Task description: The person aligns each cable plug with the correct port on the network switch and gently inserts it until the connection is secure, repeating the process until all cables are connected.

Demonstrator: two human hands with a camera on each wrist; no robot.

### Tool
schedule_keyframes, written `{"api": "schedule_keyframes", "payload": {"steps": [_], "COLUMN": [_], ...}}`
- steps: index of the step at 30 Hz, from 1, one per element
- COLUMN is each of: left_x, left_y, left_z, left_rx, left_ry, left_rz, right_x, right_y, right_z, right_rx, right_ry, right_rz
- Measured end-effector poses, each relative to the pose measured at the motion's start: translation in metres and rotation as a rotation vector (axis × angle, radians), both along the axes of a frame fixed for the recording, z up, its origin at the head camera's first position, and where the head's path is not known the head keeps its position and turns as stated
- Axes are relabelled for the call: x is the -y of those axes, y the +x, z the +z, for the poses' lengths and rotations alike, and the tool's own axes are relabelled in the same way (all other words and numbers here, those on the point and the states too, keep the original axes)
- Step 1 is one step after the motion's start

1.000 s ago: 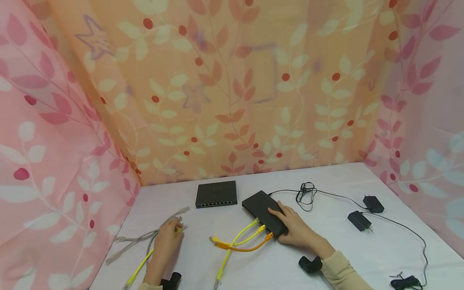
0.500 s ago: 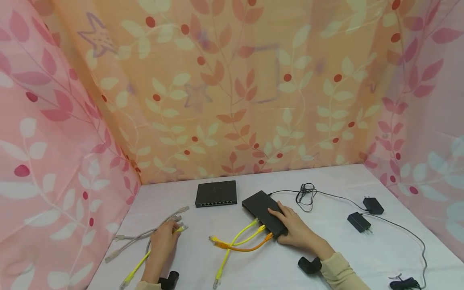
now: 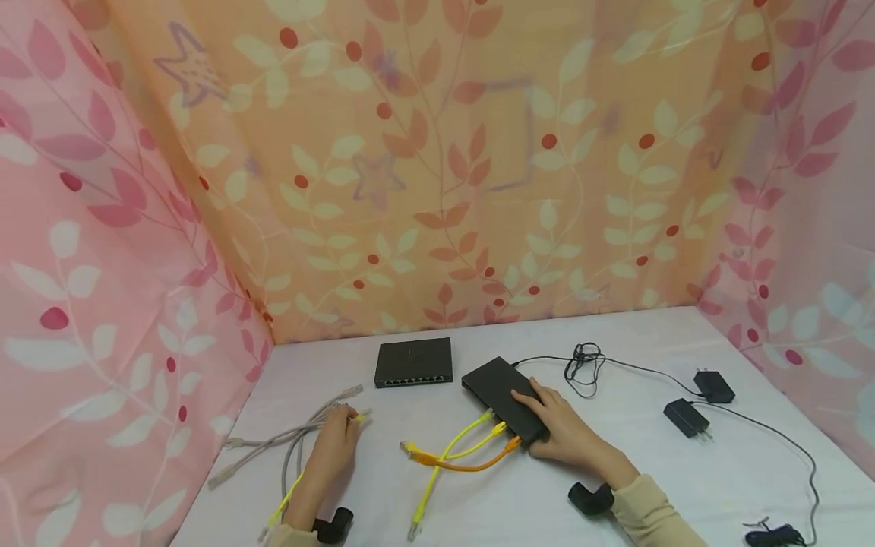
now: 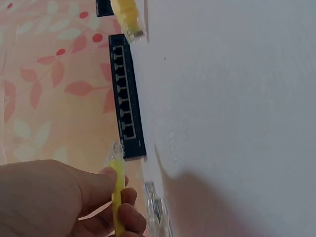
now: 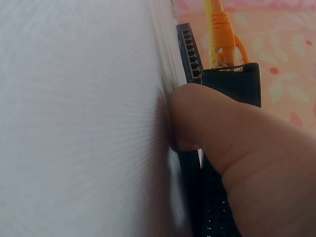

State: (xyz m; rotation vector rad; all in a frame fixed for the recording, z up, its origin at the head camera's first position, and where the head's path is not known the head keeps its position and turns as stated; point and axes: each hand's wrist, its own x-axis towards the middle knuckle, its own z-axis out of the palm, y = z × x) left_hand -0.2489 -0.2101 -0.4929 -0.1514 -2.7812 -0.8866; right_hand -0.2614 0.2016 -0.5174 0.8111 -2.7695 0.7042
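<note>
In the head view my left hand [image 3: 330, 456] is at the left of the table, among grey Ethernet cables [image 3: 273, 439]. It pinches a yellow Ethernet cable [image 4: 117, 185] between thumb and fingers just behind the clear plug, as the left wrist view shows. My right hand [image 3: 570, 434] grips the near right end of a black network switch [image 3: 502, 395], fingers on top and thumb at its edge. Two yellow cables [image 3: 467, 431] and an orange cable [image 3: 472, 467] are plugged into that switch's front. Their loose ends lie crossed on the table.
A second black switch [image 3: 413, 363], its row of ports facing forward, stands at the back. A thin black power cord [image 3: 581, 368] runs from the held switch to a power adapter [image 3: 714, 386]. Another adapter [image 3: 686, 418] lies nearby with its cord. Patterned cloth walls enclose the table.
My left hand has shifted a little to the right, carrying the yellow cable, whose tail has swung right with it. The right hand keeps its grip on the switch. The head view has shifted slightly.
</note>
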Motion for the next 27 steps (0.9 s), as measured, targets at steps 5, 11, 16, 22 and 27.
{"api": "schedule_keyframes", "payload": {"steps": [5, 11, 16, 22, 27], "left_x": [-0.011, -0.028, -0.044, -0.061, -0.07], "left_y": [0.0, -0.003, -0.01, -0.015, -0.018], "left_z": [-0.004, -0.005, -0.004, 0.0, 0.0], "left_rx": [0.004, 0.05, 0.092, 0.105, 0.103], "left_ry": [0.028, 0.027, 0.036, 0.018, -0.006], "left_rz": [-0.029, -0.033, -0.053, -0.101, -0.146], "right_x": [0.0, 0.001, 0.0, 0.001, 0.001], "right_y": [0.0, 0.0, -0.001, -0.001, -0.001], "right_z": [0.0, 0.0, 0.001, 0.0, -0.001], "right_rx": [-0.006, -0.011, -0.008, -0.017, -0.015], "right_ry": [-0.003, 0.002, 0.005, 0.008, 0.008], "right_rz": [0.003, 0.005, 0.008, 0.01, 0.006]}}
